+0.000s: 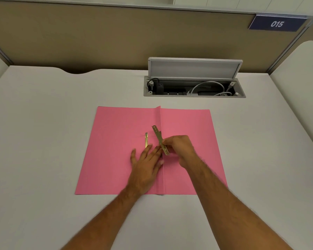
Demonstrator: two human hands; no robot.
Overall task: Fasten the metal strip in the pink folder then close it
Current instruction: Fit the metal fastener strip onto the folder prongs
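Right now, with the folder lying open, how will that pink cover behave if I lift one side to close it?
The pink folder looks like thin card, so it will probably feel light and bend somewhat. It should hinge along the centre crease, which already stands up. Lying on the smooth desk, it may slide unless the left hand presses it.

Desk [43, 141] open L/R of folder [116, 150]; raised cable-box lid [193, 68] blocks rear.

Folder [119, 159] open flat on the counter [43, 141].
Cable box [194, 87] lies at 1 o'clock behind it; prong [146, 140] left of the spine, strip [159, 138] at 1 o'clock of it; hands on the folder, left [145, 166] at 8 o'clock of right [179, 150].
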